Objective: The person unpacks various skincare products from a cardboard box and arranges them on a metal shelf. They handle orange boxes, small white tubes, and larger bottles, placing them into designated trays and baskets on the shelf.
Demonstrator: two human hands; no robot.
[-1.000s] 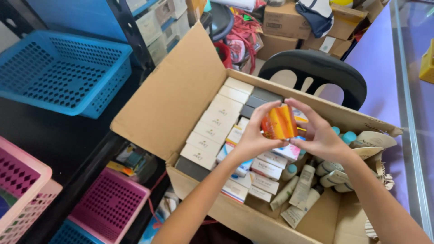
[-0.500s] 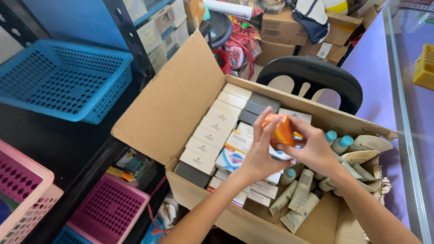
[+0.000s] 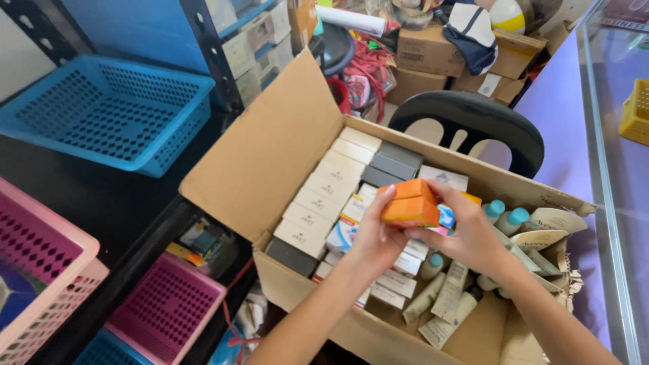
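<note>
Both hands hold a small orange box (image 3: 409, 203) above an open cardboard carton (image 3: 263, 159). My left hand (image 3: 374, 238) grips its near left side, fingers up along the end. My right hand (image 3: 470, 233) closes on its right end from behind. Under the hands the carton holds rows of cream and grey boxes (image 3: 324, 189), white boxes with blue and red print (image 3: 343, 233), and several beige tubes (image 3: 451, 289) lying at the right. Two teal-capped bottles (image 3: 503, 215) stand beside my right hand.
A blue mesh basket (image 3: 108, 115) sits on the black shelf at left, pink baskets (image 3: 40, 270) below it. A black plastic chair back (image 3: 473, 111) stands behind the carton, with more cardboard boxes (image 3: 433, 47) beyond. A glass counter (image 3: 618, 176) runs along the right.
The orange box has been turned from an upright face-on view to lying flat on its long side, and both hands have lowered it a little toward the carton.
</note>
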